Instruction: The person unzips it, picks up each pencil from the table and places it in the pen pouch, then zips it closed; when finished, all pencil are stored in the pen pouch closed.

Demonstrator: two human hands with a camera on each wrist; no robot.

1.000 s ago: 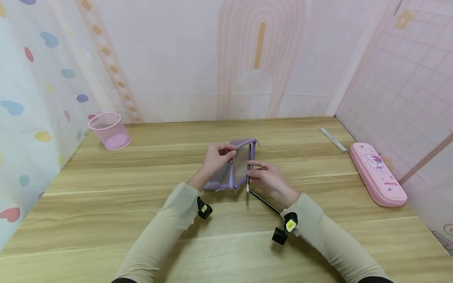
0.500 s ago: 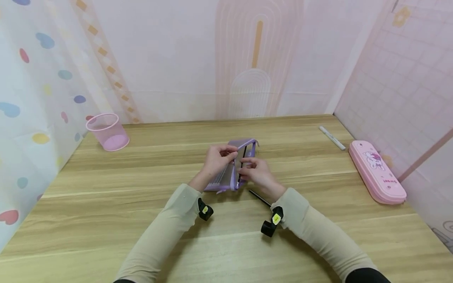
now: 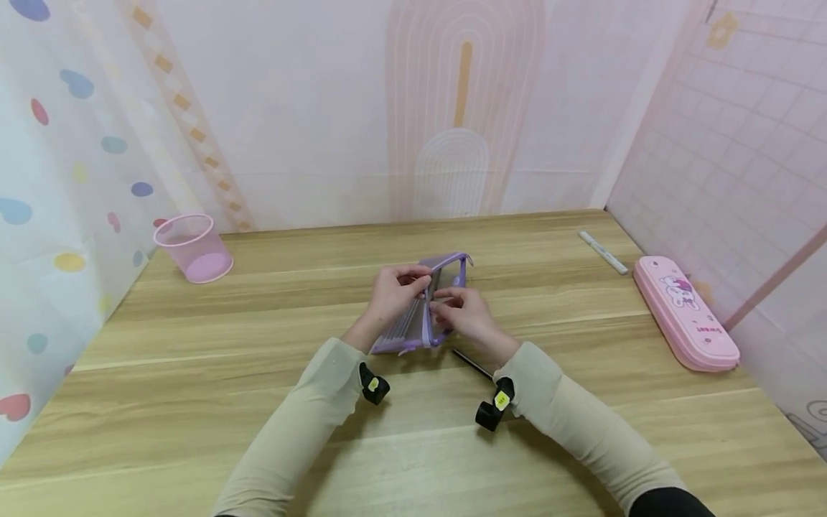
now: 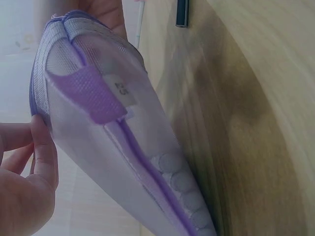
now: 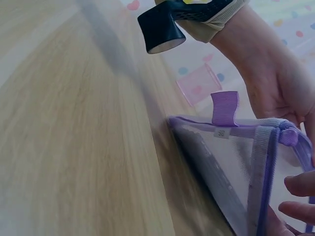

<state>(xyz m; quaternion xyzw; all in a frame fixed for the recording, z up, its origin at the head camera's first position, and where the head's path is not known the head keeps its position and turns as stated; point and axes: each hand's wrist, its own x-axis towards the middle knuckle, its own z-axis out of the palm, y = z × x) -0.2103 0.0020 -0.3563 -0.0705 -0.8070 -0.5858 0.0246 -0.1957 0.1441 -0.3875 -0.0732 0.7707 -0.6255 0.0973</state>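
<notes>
A see-through mesh zip pouch with purple edging stands tilted on the table, its mouth toward the right. My left hand pinches the upper edge of that mouth between thumb and fingers. Fingertips of my right hand reach into the opening, around a black pencil that lies mostly inside and is partly hidden by the fingers. In the left wrist view, a purple fabric tab shows on the pouch's end, with round pale shapes along the lower mesh. A second dark stick lies on the table below my right wrist.
At the back left stands a pink mesh bin. Toward the right edge lie a pink pencil case with a rabbit picture and a white pen. Patterned curtains border the table at the back and sides.
My right hand has moved left toward the pouch, bringing the black pencil from upright at the mouth into the pouch. My left hand keeps its hold on the edge.
</notes>
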